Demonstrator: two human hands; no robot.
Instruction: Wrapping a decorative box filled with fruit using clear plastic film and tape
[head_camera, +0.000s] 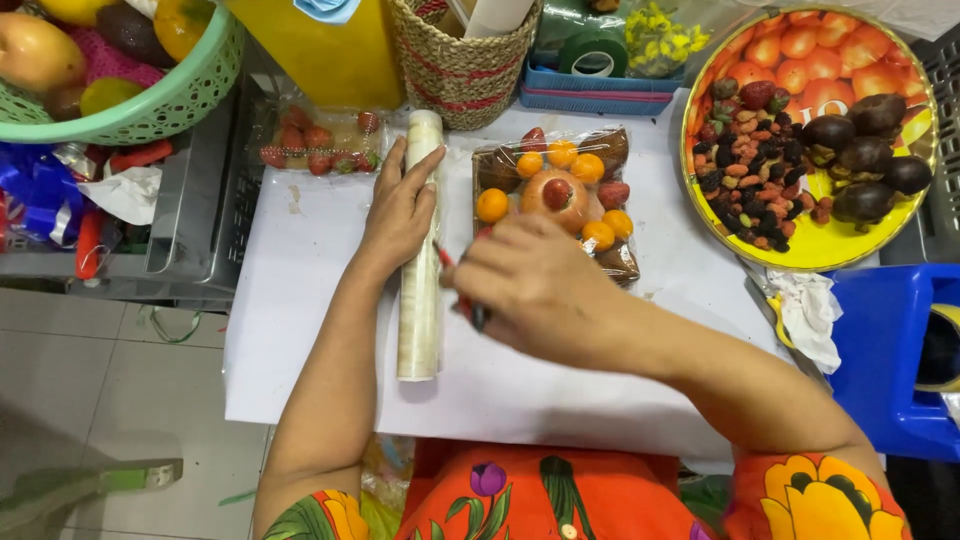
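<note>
Left hand (400, 210) lies flat, fingers spread, pressing on the upper part of the cling film roll (420, 250), which lies lengthwise on the white tabletop (300, 330). Right hand (530, 285) is closed around a small red-handled tool (462, 295), blade or tip not clear, just right of the roll at the near edge of the wrapped fruit tray (560, 195). The tray sits right beside the roll, holding small oranges, a persimmon-like fruit and strawberries under film. A second strawberry pack (320, 140) is left of the roll's far end. A woven basket (460, 60) stands behind the roll. A round yellow tray (810, 140) with dried fruit and mangosteens is well right of the roll. A green fruit basket (120, 70) is far left.
</note>
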